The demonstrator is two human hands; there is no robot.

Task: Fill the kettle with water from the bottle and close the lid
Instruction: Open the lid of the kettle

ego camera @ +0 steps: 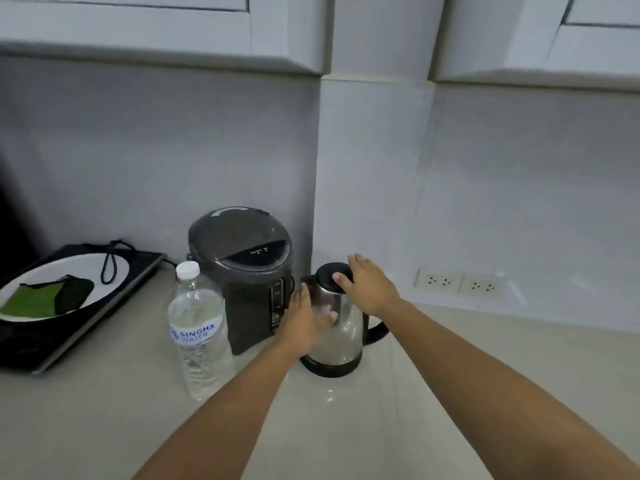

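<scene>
A steel kettle [341, 332] with a black lid [330, 274] and black handle stands on the counter near the wall corner; its lid is down. My left hand [304, 320] lies flat against the kettle's left side, fingers spread. My right hand [372, 287] rests on the lid's right edge, thumb on top of it. A clear water bottle [199, 336] with a white cap on stands upright left of the kettle, untouched.
A dark electric water dispenser [242, 271] stands between bottle and kettle, close to my left hand. At far left a black induction hob [86, 317] carries a white plate with green leaves. Wall sockets [460, 282] sit to the right, above the pale counter [346, 427].
</scene>
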